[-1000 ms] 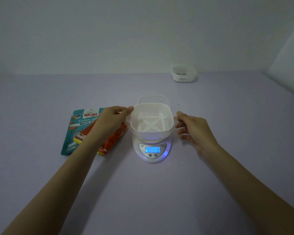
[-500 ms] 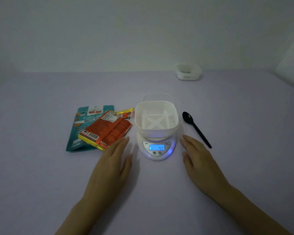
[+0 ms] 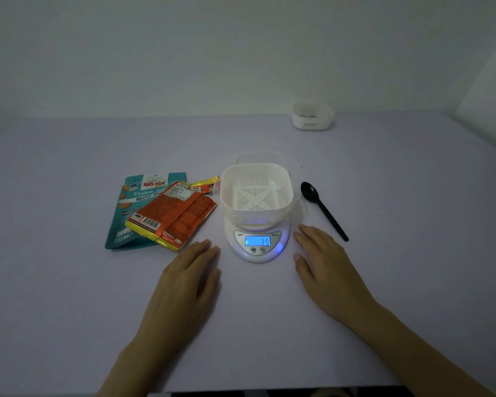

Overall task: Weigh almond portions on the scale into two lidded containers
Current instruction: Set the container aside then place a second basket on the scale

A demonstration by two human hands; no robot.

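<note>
A white slotted container (image 3: 257, 193) stands empty on the small white scale (image 3: 257, 247), whose blue display is lit with digits. Behind the container lies a clear lid (image 3: 261, 158), partly hidden. A teal roasted-almond pouch (image 3: 132, 213) lies left of the scale, with an orange packet (image 3: 173, 214) on top of it. A black spoon (image 3: 322, 209) lies right of the scale. My left hand (image 3: 191, 276) rests flat on the table left of the scale, holding nothing. My right hand (image 3: 324, 265) rests flat to the right, also holding nothing.
A second white container (image 3: 312, 116) stands at the far edge of the lilac table (image 3: 413, 210), near the wall. A small yellow-orange sachet (image 3: 208, 184) pokes out between the packets and the container. The table's near edge runs along the bottom of the view.
Both hands let go of the container's rim and pulled back toward me, settling flat on the table beside the scale. The spoon came into sight. The display reading changed.
</note>
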